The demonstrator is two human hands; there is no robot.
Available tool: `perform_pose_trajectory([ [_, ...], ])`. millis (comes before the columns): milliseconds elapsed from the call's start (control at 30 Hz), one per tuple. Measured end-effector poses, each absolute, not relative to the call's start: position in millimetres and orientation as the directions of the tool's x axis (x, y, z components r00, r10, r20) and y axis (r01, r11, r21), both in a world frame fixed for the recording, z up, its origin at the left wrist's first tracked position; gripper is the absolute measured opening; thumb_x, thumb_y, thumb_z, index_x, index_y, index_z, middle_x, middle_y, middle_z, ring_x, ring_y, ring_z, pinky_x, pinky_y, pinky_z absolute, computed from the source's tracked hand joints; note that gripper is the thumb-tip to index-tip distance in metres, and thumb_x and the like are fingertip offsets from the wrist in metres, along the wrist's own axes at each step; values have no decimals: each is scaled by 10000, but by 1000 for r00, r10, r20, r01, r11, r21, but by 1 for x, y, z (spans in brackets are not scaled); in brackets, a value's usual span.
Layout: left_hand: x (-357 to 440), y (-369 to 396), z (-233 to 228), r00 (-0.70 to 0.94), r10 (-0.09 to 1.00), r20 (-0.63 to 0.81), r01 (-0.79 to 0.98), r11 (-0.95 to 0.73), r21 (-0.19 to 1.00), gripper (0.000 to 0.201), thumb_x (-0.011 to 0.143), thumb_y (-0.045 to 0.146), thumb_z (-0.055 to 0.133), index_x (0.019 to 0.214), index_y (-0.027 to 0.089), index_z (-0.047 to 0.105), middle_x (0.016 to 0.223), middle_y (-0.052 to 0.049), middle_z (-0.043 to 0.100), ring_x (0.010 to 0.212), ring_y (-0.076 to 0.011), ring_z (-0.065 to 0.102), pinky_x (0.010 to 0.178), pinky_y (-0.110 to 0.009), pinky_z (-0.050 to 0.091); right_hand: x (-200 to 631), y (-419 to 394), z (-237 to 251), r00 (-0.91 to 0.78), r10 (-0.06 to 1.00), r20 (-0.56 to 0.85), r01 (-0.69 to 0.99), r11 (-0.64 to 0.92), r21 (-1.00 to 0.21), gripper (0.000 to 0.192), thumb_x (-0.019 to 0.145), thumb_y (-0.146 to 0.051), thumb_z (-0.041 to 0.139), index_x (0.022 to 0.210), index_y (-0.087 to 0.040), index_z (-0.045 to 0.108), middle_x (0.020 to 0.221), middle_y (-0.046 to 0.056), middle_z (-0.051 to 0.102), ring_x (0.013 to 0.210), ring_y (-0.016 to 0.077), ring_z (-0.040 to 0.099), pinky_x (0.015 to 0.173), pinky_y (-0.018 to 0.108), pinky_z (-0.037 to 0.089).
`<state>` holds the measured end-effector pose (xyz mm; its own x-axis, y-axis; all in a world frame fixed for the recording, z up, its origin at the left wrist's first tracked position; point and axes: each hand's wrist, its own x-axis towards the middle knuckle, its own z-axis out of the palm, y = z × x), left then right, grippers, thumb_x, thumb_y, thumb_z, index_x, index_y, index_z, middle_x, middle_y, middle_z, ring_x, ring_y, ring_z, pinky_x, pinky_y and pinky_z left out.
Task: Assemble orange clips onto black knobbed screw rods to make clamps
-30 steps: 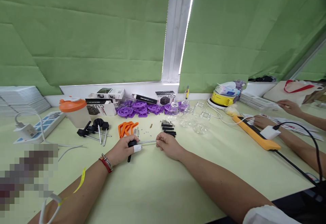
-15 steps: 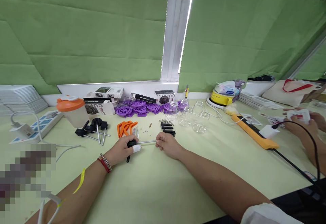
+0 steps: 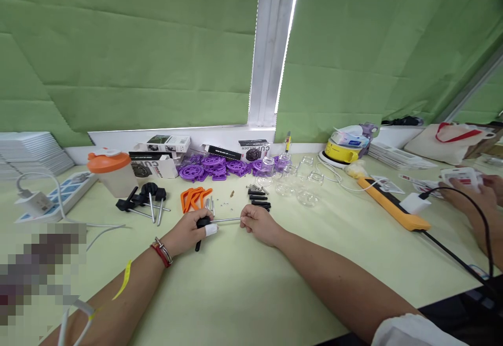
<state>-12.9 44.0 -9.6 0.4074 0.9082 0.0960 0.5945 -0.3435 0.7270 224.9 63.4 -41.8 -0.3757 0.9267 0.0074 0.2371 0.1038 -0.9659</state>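
I see the table and everything standing on it in the same places as half a second back; the view has settled, after a slight shift between the two earlier frames. At the far right a co-worker's hands hold a white box as they did half a second ago; a second ago they lay flat on papers there.

My own arms have not moved. The left hand rests on the table, fingers curled shut around the black knob at one end of the rod; a white wrap covers one fingertip. The right hand is closed on the rod's other end, thumb and fingers pinched together. The rod lies level between the two hands, just above the table, in front of the orange clips and the black pins.

Judgement: with no visible travel in either grip across the three frames, the work on the rod is at a hold or proceeds by turns too fine to show.
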Motion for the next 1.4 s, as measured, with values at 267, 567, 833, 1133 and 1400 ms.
perform_pose_trajectory([
  [267, -13, 46, -11, 400, 911, 102, 604, -345, 718, 249, 787, 405, 566, 842, 162, 553, 740, 8, 480, 680, -131, 425, 610, -227, 357, 226, 61, -39, -378, 925, 39, 259, 146, -955, 55, 795, -204, 507, 742, -194, 500, 710, -12, 591, 565, 92, 479, 555, 228, 382],
  [567, -13, 46, -11, 397, 913, 99, 604, -341, 720, 256, 784, 413, 569, 848, 165, 559, 744, 6, 489, 679, -132, 430, 611, -228, 364, 227, 61, -40, -387, 921, 41, 259, 152, -954, 48, 812, -235, 500, 783, -196, 499, 732, -8, 596, 573, 95, 480, 559, 233, 389],
  [833, -14, 47, -14, 403, 909, 107, 590, -348, 729, 266, 785, 423, 566, 847, 166, 551, 759, -2, 497, 694, -137, 441, 627, -237, 374, 227, 62, -41, -407, 911, 66, 176, 149, -973, 154, 865, -320, 468, 821, -185, 526, 732, 3, 594, 554, 89, 466, 563, 234, 389],
  [1133, -13, 46, -11, 396, 914, 84, 584, -321, 746, 244, 782, 399, 578, 842, 164, 548, 749, 8, 476, 689, -130, 420, 628, -232, 355, 227, 62, -43, -400, 915, 61, 198, 151, -968, 176, 869, -346, 467, 849, -185, 535, 739, 7, 594, 560, 90, 470, 560, 231, 386],
  [1400, -12, 45, -10, 399, 913, 78, 584, -319, 746, 234, 782, 391, 579, 840, 166, 544, 749, 14, 474, 690, -126, 415, 625, -224, 353, 226, 59, -35, -401, 915, 34, 281, 158, -947, 52, 819, -231, 501, 798, -188, 523, 735, 0, 588, 582, 94, 481, 546, 223, 376],
])
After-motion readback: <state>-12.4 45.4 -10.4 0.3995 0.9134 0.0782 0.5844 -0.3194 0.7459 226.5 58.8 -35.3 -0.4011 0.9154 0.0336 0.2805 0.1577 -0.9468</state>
